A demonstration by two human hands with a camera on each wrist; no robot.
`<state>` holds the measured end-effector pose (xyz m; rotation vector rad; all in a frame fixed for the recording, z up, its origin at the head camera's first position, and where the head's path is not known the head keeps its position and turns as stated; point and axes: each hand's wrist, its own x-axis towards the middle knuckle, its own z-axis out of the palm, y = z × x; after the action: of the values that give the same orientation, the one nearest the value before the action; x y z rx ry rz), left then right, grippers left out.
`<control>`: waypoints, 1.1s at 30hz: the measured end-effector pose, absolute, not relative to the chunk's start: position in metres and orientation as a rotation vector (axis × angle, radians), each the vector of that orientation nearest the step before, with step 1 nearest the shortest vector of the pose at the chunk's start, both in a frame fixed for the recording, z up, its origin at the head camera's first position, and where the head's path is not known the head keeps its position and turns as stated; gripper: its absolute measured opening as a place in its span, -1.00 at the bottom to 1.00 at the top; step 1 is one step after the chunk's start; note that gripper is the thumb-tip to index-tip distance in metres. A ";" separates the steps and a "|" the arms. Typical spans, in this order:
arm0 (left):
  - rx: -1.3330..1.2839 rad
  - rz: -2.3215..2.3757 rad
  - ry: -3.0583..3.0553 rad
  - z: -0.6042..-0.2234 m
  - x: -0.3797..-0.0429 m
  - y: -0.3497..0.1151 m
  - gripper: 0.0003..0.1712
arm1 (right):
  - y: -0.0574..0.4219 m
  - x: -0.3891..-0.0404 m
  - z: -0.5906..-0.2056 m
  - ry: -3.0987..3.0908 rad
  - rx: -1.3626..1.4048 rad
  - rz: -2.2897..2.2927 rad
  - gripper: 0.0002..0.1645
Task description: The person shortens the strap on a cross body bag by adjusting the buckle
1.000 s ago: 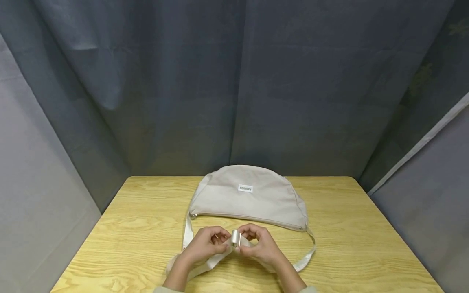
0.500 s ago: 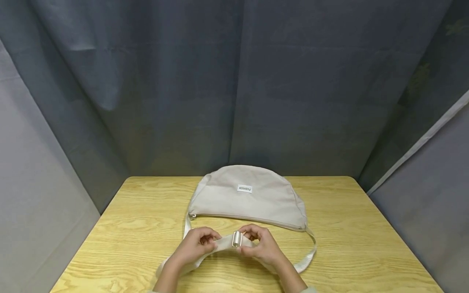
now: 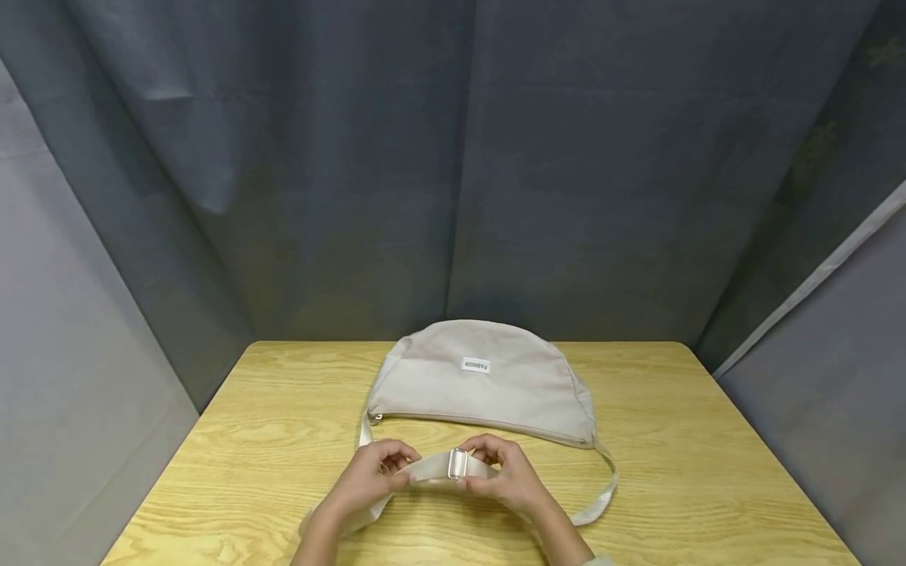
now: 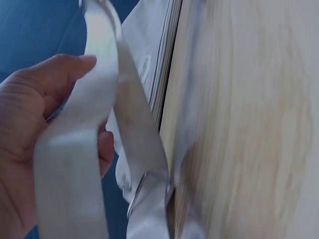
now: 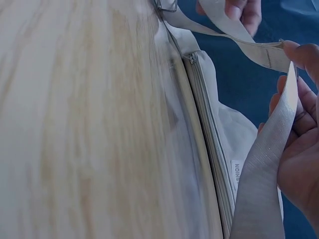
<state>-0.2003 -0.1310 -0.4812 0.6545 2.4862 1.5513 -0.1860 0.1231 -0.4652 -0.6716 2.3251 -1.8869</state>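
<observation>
A beige shoulder bag (image 3: 481,397) lies at the back of the table, its zipper edge toward me and a white "FASHION" label (image 3: 476,365) upside down. Its strap (image 3: 429,469) loops forward between both hands, raised over the wood. My left hand (image 3: 370,479) pinches the strap between thumb and fingers; in the left wrist view a flat band (image 4: 75,164) runs across that palm. My right hand (image 3: 508,472) grips the strap close beside a silver slider buckle (image 3: 457,464), its fingertips at the buckle's edge. Behind the left hand's band, a second metal ring (image 4: 144,189) shows on the strap.
The wood-grain table (image 3: 679,472) extends to both sides of the bag. Dark grey curtains (image 3: 354,173) stand behind it, with paler panels (image 3: 78,330) at left and right. A loose strap section (image 3: 598,503) rests on the table at the right.
My left hand has slid left along the strap, away from the buckle, so more strap shows between the hands. The buckle has turned to face up. My right hand has barely moved.
</observation>
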 end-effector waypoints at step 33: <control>0.761 1.574 2.500 -0.485 -0.205 -0.095 -0.54 | 0.123 -0.184 -0.463 2.318 -0.715 -1.790 -0.54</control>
<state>-0.2048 -0.0947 -0.4851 0.7606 2.4998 1.5741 -0.1840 0.1228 -0.4634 -0.7154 2.3179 -1.7901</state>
